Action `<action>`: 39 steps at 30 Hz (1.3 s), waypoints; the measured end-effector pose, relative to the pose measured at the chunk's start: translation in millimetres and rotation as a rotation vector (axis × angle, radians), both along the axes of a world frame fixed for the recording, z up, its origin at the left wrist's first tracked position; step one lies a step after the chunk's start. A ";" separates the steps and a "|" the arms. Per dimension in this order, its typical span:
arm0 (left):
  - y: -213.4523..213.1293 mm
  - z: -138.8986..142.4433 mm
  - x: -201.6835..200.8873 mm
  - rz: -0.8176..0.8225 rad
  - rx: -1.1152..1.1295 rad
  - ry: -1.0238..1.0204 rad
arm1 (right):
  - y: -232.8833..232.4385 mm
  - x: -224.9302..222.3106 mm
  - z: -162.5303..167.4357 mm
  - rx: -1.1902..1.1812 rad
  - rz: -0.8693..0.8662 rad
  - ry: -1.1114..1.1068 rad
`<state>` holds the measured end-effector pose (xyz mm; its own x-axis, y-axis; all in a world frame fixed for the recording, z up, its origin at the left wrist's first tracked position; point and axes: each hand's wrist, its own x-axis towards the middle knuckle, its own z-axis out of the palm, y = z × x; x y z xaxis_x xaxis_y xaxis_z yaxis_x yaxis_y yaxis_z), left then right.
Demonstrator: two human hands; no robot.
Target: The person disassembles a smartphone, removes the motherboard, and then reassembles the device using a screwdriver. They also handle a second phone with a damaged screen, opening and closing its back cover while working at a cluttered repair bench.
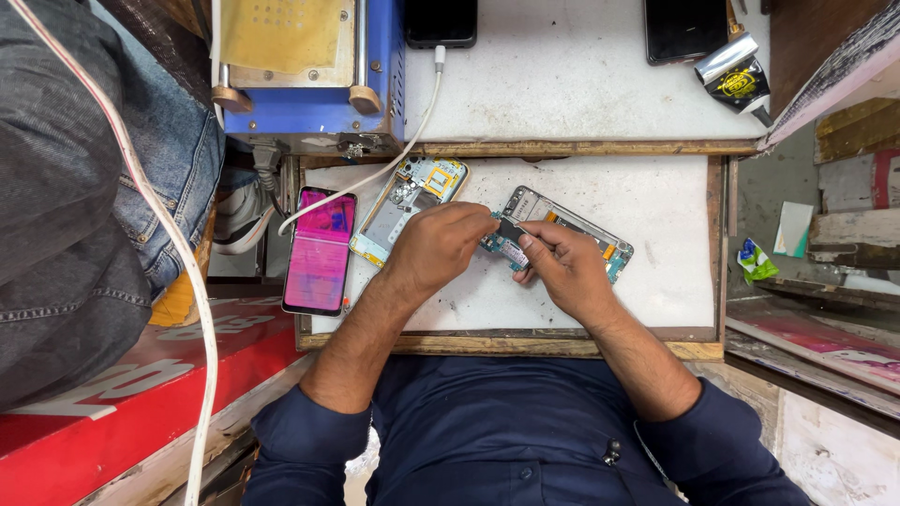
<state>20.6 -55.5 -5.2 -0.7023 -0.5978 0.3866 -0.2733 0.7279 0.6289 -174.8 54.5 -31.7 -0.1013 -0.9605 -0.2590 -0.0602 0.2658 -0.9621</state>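
Observation:
An opened phone frame (572, 220) with its insides showing lies on a white work board (666, 234). My left hand (436, 245) and my right hand (562, 267) meet over its left end. Both pinch a small teal circuit board (502, 245) between fingertips. A second opened phone body (408, 206) with a yellow and grey interior lies just left of my left hand. Further left lies a phone (321, 248) with a lit pink screen, overhanging the board's edge.
A blue machine (314, 89) stands at the back left, a white cable (412, 131) running from it. Two dark phones (441, 21) (684, 28) and a foil tube (736, 80) lie on the upper shelf. Another person in jeans (112, 187) sits at left.

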 end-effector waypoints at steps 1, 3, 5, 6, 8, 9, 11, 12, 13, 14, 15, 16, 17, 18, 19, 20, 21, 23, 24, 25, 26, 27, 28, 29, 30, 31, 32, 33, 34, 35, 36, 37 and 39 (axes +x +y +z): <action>-1.5 -0.1 -0.5 -0.007 0.025 -0.001 | -0.2 0.0 0.8 -0.010 0.004 0.010; -3.3 0.8 -1.4 -0.020 0.074 -0.003 | -0.7 0.8 2.8 -0.031 0.014 0.030; -3.4 2.3 -2.2 -0.008 0.096 -0.056 | -2.1 2.8 4.9 -0.018 0.012 0.086; -2.8 3.1 -2.6 -0.001 0.110 -0.083 | -2.6 4.0 6.1 -0.009 0.012 0.113; -1.0 5.1 -3.6 0.014 0.120 -0.083 | -3.9 4.8 8.3 0.012 0.010 0.128; -0.6 6.2 -3.6 0.017 0.119 -0.082 | -4.8 5.5 9.1 0.017 0.004 0.137; 0.3 8.8 -2.0 0.010 0.119 -0.047 | -5.0 6.5 10.1 0.019 -0.016 0.112; -0.1 9.9 -1.1 0.006 0.116 -0.029 | -5.7 6.4 10.2 0.017 -0.026 0.100; -0.4 10.9 0.0 0.005 0.128 -0.009 | -5.9 6.5 10.0 0.008 -0.029 0.088; 0.5 11.5 1.3 0.003 0.141 0.009 | -5.1 6.6 9.7 0.002 -0.033 0.076; 0.9 11.6 2.5 0.003 0.154 0.028 | -4.7 6.5 9.1 -0.006 -0.035 0.063; 0.4 11.3 3.7 0.003 0.151 0.040 | -4.5 6.5 8.2 -0.012 -0.038 0.047; -0.3 10.6 5.2 0.004 0.152 0.051 | -4.3 6.4 7.3 -0.016 -0.040 0.029; -0.9 9.3 7.1 0.004 0.155 0.062 | -3.8 6.2 6.3 -0.018 -0.042 0.011; -2.2 7.9 9.7 0.026 0.108 0.065 | -3.8 5.9 5.3 -0.015 -0.048 -0.007; -4.4 6.5 13.2 0.047 0.061 0.068 | -4.1 5.4 4.3 -0.012 -0.054 -0.025; -7.0 5.3 17.8 0.068 0.015 0.071 | -4.5 5.0 3.5 -0.008 -0.060 -0.043; -11.1 5.2 32.8 0.193 -0.016 -0.007 | -4.0 4.4 2.9 -0.016 -0.062 -0.073; -13.2 5.7 39.0 0.252 -0.034 -0.045 | -4.0 4.1 3.0 -0.022 -0.066 -0.088; -14.1 6.5 44.3 0.283 -0.036 -0.067 | -3.7 4.0 3.4 -0.024 -0.069 -0.092; -13.5 7.9 49.4 0.318 -0.037 -0.089 | -3.5 4.5 3.8 -0.024 -0.068 -0.097; -12.2 9.7 52.4 0.358 -0.042 -0.112 | -3.9 5.1 4.4 -0.028 -0.063 -0.104; -9.9 11.4 52.5 0.354 -0.054 -0.101 | -4.1 5.3 5.2 -0.027 -0.064 -0.097; -6.1 13.2 50.5 0.350 -0.063 -0.090 | -4.2 5.6 6.0 -0.023 -0.065 -0.091; -1.3 15.1 47.5 0.346 -0.071 -0.079 | -4.0 5.8 6.7 -0.017 -0.066 -0.084; 4.0 16.9 42.7 0.287 -0.044 -0.053 | -4.5 5.8 7.1 -0.003 -0.070 -0.068; 11.4 18.3 36.2 0.229 -0.014 -0.026 | -5.0 5.4 7.3 0.013 -0.071 -0.051; 17.2 19.8 30.2 0.175 0.019 0.000 | -5.4 5.0 7.1 0.033 -0.070 -0.035; 19.6 21.0 24.6 0.151 0.019 -0.019 | -5.8 4.6 6.6 0.026 -0.064 -0.044; 20.6 21.7 18.8 0.125 0.016 -0.037 | -6.2 4.1 5.7 0.017 -0.061 -0.051; 19.9 22.5 14.9 0.094 0.015 -0.054 | -6.2 3.5 4.6 0.009 -0.062 -0.059; 18.5 23.1 12.9 0.081 -0.006 -0.062 | -5.7 3.9 3.2 0.000 -0.065 -0.059; 14.8 23.0 8.8 0.050 -0.048 -0.080 | -4.5 5.3 0.2 -0.018 -0.076 -0.063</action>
